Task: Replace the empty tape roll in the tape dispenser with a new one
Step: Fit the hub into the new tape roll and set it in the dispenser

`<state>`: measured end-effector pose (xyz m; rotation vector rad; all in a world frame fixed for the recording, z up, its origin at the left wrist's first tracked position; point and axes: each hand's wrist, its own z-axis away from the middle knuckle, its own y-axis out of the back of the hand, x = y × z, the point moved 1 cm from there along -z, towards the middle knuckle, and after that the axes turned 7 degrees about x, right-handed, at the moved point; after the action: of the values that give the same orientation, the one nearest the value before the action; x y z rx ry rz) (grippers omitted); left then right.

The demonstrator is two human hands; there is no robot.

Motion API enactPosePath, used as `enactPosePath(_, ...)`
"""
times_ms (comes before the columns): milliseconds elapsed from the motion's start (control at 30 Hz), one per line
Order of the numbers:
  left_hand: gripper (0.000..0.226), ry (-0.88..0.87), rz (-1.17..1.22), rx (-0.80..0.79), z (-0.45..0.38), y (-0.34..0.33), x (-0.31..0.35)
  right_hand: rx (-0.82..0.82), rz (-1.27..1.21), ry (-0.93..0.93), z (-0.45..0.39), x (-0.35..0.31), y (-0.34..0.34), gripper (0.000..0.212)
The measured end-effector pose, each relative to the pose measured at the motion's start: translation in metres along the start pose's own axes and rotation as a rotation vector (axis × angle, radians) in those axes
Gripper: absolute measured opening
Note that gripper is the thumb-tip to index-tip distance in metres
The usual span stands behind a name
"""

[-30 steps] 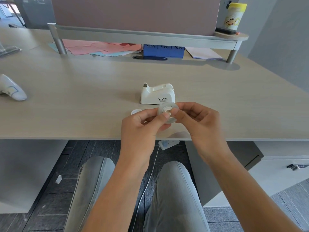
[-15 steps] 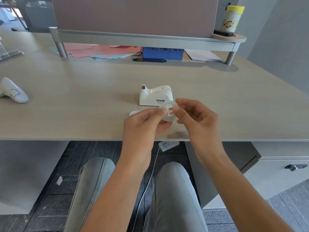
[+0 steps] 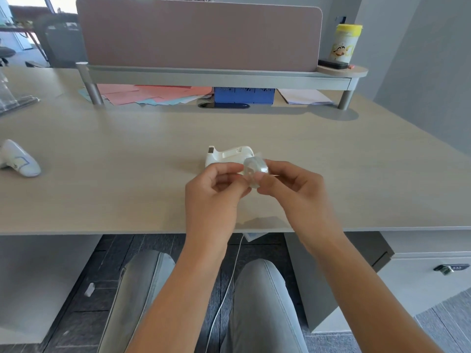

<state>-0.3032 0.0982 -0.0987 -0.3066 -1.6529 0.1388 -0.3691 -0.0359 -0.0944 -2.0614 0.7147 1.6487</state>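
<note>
- Two hands meet above the near part of a pale wooden desk (image 3: pixel 127 154); grey wall stands to the right and dark floor tiles show below the desk edge.
- Left hand (image 3: pixel 216 197): fingers curled, thumb and forefinger pinched at the near side of a clear tape roll (image 3: pixel 255 171).
- Right hand (image 3: pixel 293 189): fingers bent, fingertips closed on the same roll from the right; the roll is held clear of the desk, tilted and somewhat blurred.
- White tape dispenser (image 3: pixel 226 155): stands on the desk just behind the hands, its cutter end pointing left; whether its cradle is empty cannot be told.
- Far edge: a grey shelf on legs (image 3: pixel 219 77) with a mauve divider panel (image 3: pixel 198 34) above it, pink papers (image 3: pixel 153 94) and a blue box (image 3: pixel 244 95) beneath it, and a yellow-capped bottle (image 3: pixel 345 43) on its right end.
- Left margin: a white handheld device (image 3: pixel 19 160); the desk between it and the dispenser lies open.
- Change from half a second earlier: the roll has turned from face-on to edge-on, and the small white part on the desk by the left hand is now hidden.
</note>
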Motion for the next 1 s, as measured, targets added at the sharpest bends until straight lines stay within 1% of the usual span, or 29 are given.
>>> enactPosePath(67,0.016,-0.018,-0.049,0.021,-0.012,0.0,-0.002,0.005,-0.045,-0.028,-0.01,0.001,-0.003,0.02)
enactPosePath(167,0.017,0.015,-0.034,-0.035,-0.027,0.0,0.0,-0.025,-0.088,-0.058,-0.025,0.003,-0.008,0.019)
enactPosePath(267,0.015,0.038,0.021,-0.058,-0.04,-0.001,0.0,-0.043,-0.044,-0.039,-0.038,0.001,-0.011,0.018)
enactPosePath(367,0.016,0.001,-0.007,-0.053,-0.053,-0.001,-0.003,-0.079,0.012,-0.022,-0.051,-0.002,-0.013,0.02)
enactPosePath(433,0.017,-0.052,-0.097,-0.027,-0.058,0.002,-0.005,-0.066,0.046,-0.006,-0.063,-0.004,-0.015,0.018)
enactPosePath(500,0.018,-0.142,-0.246,0.004,-0.059,0.004,-0.008,-0.009,0.125,0.035,-0.077,-0.003,-0.017,0.015)
enactPosePath(567,0.024,-0.237,-0.377,-0.021,-0.053,0.003,-0.013,0.041,0.225,0.07,-0.093,-0.001,-0.019,0.013)
enactPosePath(633,0.032,-0.338,-0.534,-0.086,-0.045,0.0,-0.021,0.049,0.3,0.11,-0.105,0.002,-0.022,0.015)
enactPosePath(667,0.036,-0.365,-0.601,-0.122,-0.043,-0.001,-0.026,0.038,0.33,0.131,-0.111,0.003,-0.022,0.017)
enactPosePath(733,0.044,-0.36,-0.687,-0.195,-0.04,-0.004,-0.031,-0.006,0.383,0.162,-0.12,0.006,-0.023,0.016)
enactPosePath(833,0.056,-0.405,-0.822,-0.267,-0.042,-0.007,-0.039,-0.079,0.419,0.153,-0.129,0.01,-0.022,0.012)
enactPosePath(900,0.061,-0.427,-0.89,-0.282,-0.045,-0.007,-0.044,-0.116,0.434,0.153,-0.133,0.012,-0.021,0.012)
enactPosePath(1000,0.064,-0.421,-0.926,-0.273,-0.048,-0.005,-0.046,-0.185,0.474,0.156,-0.138,0.012,-0.02,0.014)
